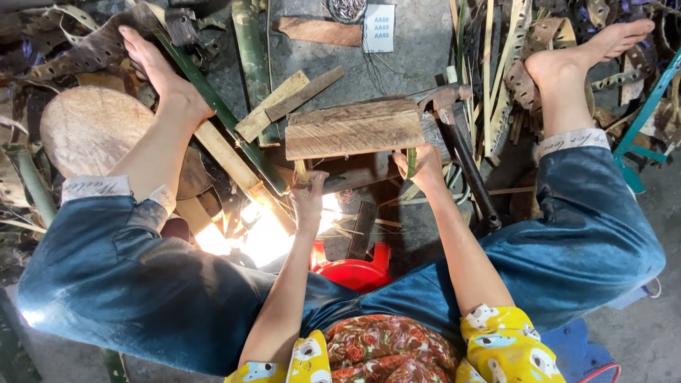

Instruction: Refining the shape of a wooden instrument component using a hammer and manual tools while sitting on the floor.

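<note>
I sit low with both legs spread and look down at a small wooden block bench (353,130) on the floor. My left hand (308,193) is closed on a thin pale bamboo strip (302,170) at the bench's near left edge. My right hand (425,167) is closed on a narrow green bamboo strip (411,162) at the bench's near right edge. A hammer (454,135) with a dark handle lies just right of the bench, beside my right hand.
Split green bamboo poles (213,99) and wooden offcuts (284,99) lie at left. A round wooden block (92,131) sits under my left leg. Bamboo strips and punched scraps (504,71) pile at right. A red plastic stool (355,269) is beneath me.
</note>
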